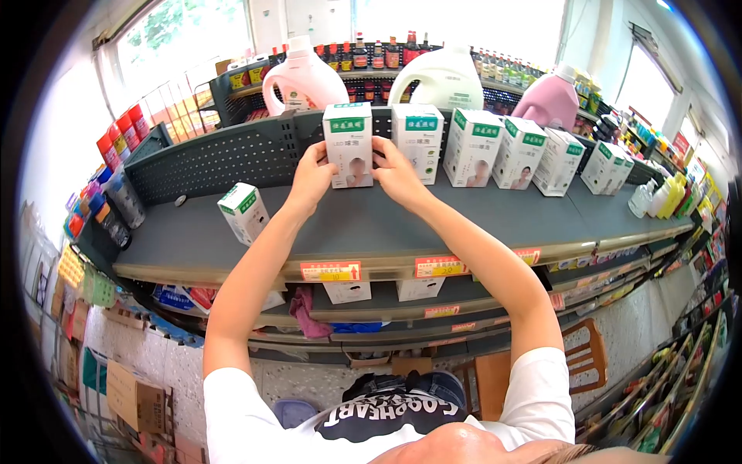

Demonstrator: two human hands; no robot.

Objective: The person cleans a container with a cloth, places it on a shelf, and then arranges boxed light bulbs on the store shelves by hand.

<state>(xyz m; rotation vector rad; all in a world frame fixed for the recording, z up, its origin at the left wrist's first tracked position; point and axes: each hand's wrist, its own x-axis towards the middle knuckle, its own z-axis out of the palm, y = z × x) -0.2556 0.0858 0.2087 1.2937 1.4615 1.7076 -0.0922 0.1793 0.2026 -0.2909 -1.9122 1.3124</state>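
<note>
A white and green bulb box [348, 143] stands upright on the grey top shelf [325, 224], close to the back panel. My left hand [314, 176] grips its left side and my right hand [396, 170] its right side, fingers closed on the edges. Just right of it, partly behind my right hand, is a similar box [417, 135]. Farther right stand several more such boxes [473, 147] in a row. A smaller box [243, 213] sits alone to the left, beside my left forearm.
Behind the perforated panel [224, 155] stand a pink jug [305, 81], a white jug [440, 77] and a purple jug [549, 100]. Spray cans [108, 220] are at the left end, small bottles [668, 195] at the right. Price tags [331, 271] line the front edge.
</note>
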